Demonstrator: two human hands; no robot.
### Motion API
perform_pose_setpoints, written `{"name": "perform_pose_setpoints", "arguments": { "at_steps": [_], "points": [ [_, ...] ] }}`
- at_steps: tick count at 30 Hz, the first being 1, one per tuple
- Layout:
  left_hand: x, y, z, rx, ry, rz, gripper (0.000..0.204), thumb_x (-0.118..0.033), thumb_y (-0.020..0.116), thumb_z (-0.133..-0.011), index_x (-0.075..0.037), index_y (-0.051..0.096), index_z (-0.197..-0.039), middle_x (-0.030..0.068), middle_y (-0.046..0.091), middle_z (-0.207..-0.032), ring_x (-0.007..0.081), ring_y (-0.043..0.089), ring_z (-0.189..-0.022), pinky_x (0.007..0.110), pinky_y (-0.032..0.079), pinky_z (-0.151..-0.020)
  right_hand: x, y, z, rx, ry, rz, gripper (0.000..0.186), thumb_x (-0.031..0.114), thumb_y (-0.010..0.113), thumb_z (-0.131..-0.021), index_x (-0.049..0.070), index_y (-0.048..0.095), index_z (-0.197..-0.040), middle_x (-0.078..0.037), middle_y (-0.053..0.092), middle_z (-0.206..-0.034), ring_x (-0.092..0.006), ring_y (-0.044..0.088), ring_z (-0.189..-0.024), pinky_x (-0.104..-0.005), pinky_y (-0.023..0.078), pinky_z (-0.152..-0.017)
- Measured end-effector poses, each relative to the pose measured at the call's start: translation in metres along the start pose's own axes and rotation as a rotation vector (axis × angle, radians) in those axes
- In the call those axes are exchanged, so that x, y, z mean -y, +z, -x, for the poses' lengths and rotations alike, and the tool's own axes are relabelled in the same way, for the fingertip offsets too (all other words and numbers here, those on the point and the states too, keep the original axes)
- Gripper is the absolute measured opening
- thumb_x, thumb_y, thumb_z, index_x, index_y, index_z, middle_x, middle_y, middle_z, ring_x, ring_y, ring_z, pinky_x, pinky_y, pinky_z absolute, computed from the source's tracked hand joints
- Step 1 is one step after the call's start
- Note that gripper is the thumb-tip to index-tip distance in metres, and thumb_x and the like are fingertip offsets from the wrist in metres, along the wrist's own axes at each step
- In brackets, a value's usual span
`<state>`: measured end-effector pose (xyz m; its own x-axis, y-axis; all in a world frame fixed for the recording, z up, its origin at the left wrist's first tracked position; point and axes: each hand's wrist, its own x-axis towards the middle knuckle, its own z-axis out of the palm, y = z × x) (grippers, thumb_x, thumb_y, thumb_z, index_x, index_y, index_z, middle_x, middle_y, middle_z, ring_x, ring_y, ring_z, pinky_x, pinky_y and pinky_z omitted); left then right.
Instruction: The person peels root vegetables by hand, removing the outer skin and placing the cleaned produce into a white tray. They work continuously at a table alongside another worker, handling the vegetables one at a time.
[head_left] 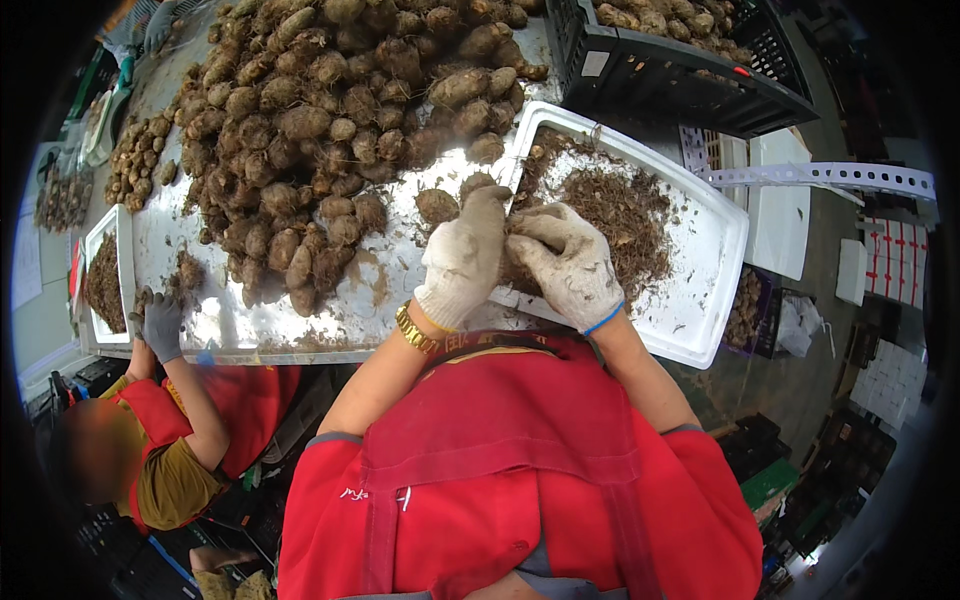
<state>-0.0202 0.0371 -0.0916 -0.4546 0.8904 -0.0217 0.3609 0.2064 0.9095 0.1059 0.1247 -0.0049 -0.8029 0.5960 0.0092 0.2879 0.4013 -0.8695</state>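
Note:
My left hand [465, 250], in a white knit glove, and my right hand [565, 265], in a soiled white glove, meet at the near left edge of a white tray [715, 260]. Both have their fingers closed around something brown, mostly hidden by the gloves, that I cannot make out. Loose root trimmings [620, 215] lie in the tray. Just left of my left hand, a hairy brown tuber [437, 206] rests on the metal table [365, 335], below a large heap of similar tubers [305, 125].
A black crate [640, 80] of tubers stands at the back right. At left, a co-worker [170, 430] with grey-gloved hands works beside a smaller white tray [122, 230] of debris. A perforated metal bar [830, 178] and stacked white boxes [895, 260] are at right.

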Motion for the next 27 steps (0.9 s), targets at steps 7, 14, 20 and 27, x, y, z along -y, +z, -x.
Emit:
{"name": "perform_pose_setpoints", "arguments": {
  "at_steps": [7,14,20,27],
  "points": [
    [-0.033,0.012,0.01,0.075,-0.024,0.604,0.037,-0.027,0.04,-0.102,-0.003,0.052,-0.127,0.0077,0.056,-0.122,0.0112,0.056,-0.094,0.023,0.048,-0.083,-0.047,-0.004,-0.001,-0.043,0.396,0.18,0.039,0.039,0.059,-0.088,0.002,0.069,-0.1,-0.018,0.068,-0.089,-0.0285,0.066,-0.085,-0.0361,0.052,-0.076],
    [-0.032,-0.004,0.008,0.077,-0.117,0.604,0.045,-0.033,0.035,-0.103,-0.003,0.048,-0.133,0.0085,0.055,-0.128,0.0124,0.053,-0.102,0.026,0.045,-0.089,-0.058,-0.04,0.022,-0.075,0.244,0.59,0.03,0.023,0.064,-0.084,0.011,0.067,-0.111,-0.017,0.062,-0.112,-0.0332,0.062,-0.102,-0.038,0.052,-0.086],
    [-0.038,-0.004,0.0,0.167,-0.229,0.383,0.043,-0.026,0.034,-0.101,-0.001,0.042,-0.136,0.0148,0.058,-0.123,0.0239,0.063,-0.101,0.035,0.05,-0.085,0.007,-0.038,0.017,0.093,0.132,0.123,0.029,0.025,0.061,-0.086,0.009,0.067,-0.109,-0.014,0.062,-0.107,-0.0298,0.063,-0.096,-0.0358,0.053,-0.085],
    [-0.021,0.004,0.008,0.24,-0.108,0.355,0.041,-0.015,0.036,-0.098,-0.002,0.04,-0.137,0.0165,0.051,-0.135,0.0261,0.06,-0.109,0.032,0.048,-0.092,0.01,-0.021,0.007,0.218,0.227,0.161,0.028,0.027,0.058,-0.086,0.004,0.066,-0.1,-0.02,0.061,-0.1,-0.0377,0.061,-0.093,-0.0433,0.049,-0.083]
  ]
}}
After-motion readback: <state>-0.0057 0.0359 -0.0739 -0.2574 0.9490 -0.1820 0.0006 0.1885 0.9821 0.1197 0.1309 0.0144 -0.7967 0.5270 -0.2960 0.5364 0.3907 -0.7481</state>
